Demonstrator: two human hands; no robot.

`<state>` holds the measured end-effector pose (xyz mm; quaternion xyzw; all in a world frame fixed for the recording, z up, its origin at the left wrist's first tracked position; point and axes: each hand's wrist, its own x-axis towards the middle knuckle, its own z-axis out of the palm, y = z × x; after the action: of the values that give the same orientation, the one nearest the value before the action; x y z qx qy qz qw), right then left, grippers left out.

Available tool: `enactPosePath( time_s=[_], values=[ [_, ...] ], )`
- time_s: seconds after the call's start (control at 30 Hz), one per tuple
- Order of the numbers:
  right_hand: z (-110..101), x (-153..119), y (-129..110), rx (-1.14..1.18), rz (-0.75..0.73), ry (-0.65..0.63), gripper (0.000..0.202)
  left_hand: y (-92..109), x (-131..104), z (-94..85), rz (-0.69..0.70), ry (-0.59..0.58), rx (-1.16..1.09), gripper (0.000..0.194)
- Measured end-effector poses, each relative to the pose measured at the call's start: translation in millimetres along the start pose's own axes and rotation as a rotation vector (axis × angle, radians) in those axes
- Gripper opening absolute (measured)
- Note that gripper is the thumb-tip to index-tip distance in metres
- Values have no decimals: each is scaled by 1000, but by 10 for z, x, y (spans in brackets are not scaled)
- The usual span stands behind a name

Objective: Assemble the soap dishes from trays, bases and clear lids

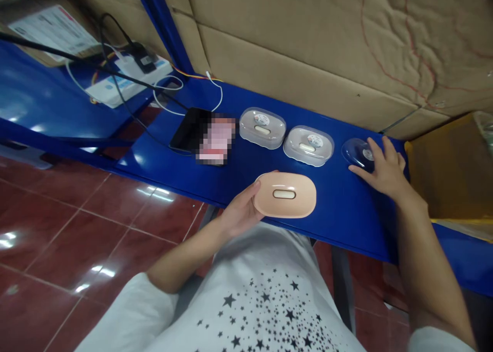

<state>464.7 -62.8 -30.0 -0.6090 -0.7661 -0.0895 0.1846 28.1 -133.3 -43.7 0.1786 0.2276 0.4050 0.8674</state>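
Note:
My left hand (242, 211) grips the left end of a peach-coloured oval soap box (300, 204), which has a white oblong inset in its middle. It is held above the front edge of the blue shelf. To the right, the spread fingers of my right hand (385, 169) rest at a clear plastic lid (355, 151) with a small round sticker; I cannot tell whether they grip it. Two similar boxes with clear covers, a left one (250, 132) and a right one (324, 149), stand side by side behind the peach box, each with a round sticker.
A phone with a blurred screen (216, 141) lies on the blue shelf (339, 208), beside a black object (188, 131). Farther left are a white power strip (111, 92) and cables. Cardboard (277, 54) lines the back; an open carton (450, 172) stands at right.

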Motion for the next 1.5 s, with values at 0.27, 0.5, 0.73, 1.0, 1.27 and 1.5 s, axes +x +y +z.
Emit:
enactPosePath(
  time_s=[0.27,0.5,0.73,1.0,1.27,1.5],
  values=[
    [-453,-35,-648,206,-73,217,82,-12,36,20,14,-21,-13,54],
    [-289,-198,-1964,401,-455,-157,91,-43,60,14,-52,-66,51,57],
    [-141,-284,-2026,389,-429,-93,94,-52,64,15,-38,-41,-10,50],
    [-65,-325,-2073,379,-423,-45,95,-47,70,66,-40,28,-48,48],
    [-25,-315,-2014,409,-407,-62,100,-36,71,54,-47,-4,-64,44],
    [-28,-320,-2052,353,-453,-18,101,-36,68,55,-22,8,-44,46]
  ],
)
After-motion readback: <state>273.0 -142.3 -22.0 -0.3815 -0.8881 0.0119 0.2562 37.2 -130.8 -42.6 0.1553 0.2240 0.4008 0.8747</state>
